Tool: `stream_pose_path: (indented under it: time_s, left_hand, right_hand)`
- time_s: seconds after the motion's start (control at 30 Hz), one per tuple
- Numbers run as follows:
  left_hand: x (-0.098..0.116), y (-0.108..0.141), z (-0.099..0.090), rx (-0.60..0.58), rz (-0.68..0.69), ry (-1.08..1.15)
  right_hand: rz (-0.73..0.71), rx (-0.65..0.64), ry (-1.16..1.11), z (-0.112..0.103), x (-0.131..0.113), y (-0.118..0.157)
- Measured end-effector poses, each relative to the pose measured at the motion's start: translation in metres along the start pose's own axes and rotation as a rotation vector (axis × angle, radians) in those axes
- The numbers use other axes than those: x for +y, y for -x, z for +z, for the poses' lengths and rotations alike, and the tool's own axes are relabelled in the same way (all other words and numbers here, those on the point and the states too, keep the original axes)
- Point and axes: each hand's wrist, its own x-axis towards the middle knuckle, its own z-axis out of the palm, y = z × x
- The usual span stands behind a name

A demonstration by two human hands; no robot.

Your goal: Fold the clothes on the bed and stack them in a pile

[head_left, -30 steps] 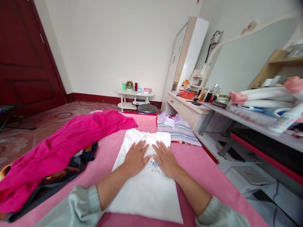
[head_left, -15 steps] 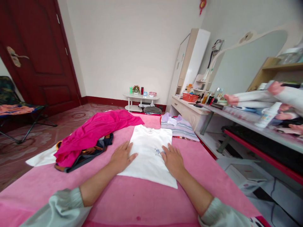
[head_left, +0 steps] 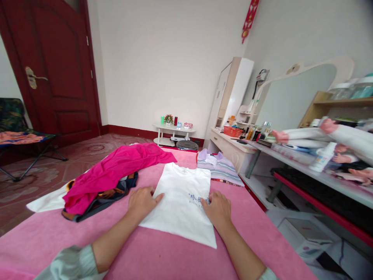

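The left forearm [head_left: 115, 237] and right forearm [head_left: 244, 249] are stretched forward and angled inward; the left hand [head_left: 142, 203] is held palm down, its fingers bent, its thumb pointed inward; the right hand [head_left: 218, 210] is posed likewise, fingers curled and thumb turned inward; the two hands are set apart, roughly level.

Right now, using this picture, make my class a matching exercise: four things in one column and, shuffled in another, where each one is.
Things:
1. White shirt
2. Striped shirt
3. Magenta garment
4. Basket

Places:
A. On the dresser
B. Over dark clothes
C. Between the left hand and right hand
D. Beyond the right hand, below the dresser

Pairs: 1-C, 2-D, 3-B, 4-A
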Motion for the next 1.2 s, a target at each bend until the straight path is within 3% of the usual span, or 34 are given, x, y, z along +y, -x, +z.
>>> stream_pose_path:
  time_s: [0.1,0.27,0.47,0.63,0.77,0.93,1.07,1.2]
  left_hand:
    - [0.003,0.002,0.000,-0.062,-0.028,0.033]
    - [0.011,0.000,-0.003,-0.047,-0.007,0.100]
    - [0.061,0.004,-0.010,-0.062,0.310,0.417]
    - [0.103,0.028,0.008,-0.164,0.494,0.421]
    - [0.102,0.044,0.019,-0.127,0.486,0.495]
    - [0.093,0.048,0.016,0.003,0.594,0.821]
    - [0.097,0.052,0.018,0.014,0.678,0.910]
    - [0.098,0.056,0.014,-0.043,0.653,0.947]
  right_hand:
    - [-0.059,0.014,-0.092,0.001,-0.001,-0.001]
    - [-0.048,0.028,-0.255,0.003,-0.004,-0.001]
    - [-0.141,0.029,-0.532,-0.009,-0.019,-0.004]
    - [-0.195,-0.176,-0.420,-0.027,-0.045,-0.025]
    - [-0.252,-0.316,-0.230,-0.033,-0.074,-0.042]
    - [-0.267,-0.373,-0.083,-0.031,-0.100,-0.047]
    - [-0.246,-0.424,0.018,-0.020,-0.102,-0.046]
    - [-0.238,-0.355,-0.110,-0.005,-0.093,-0.037]
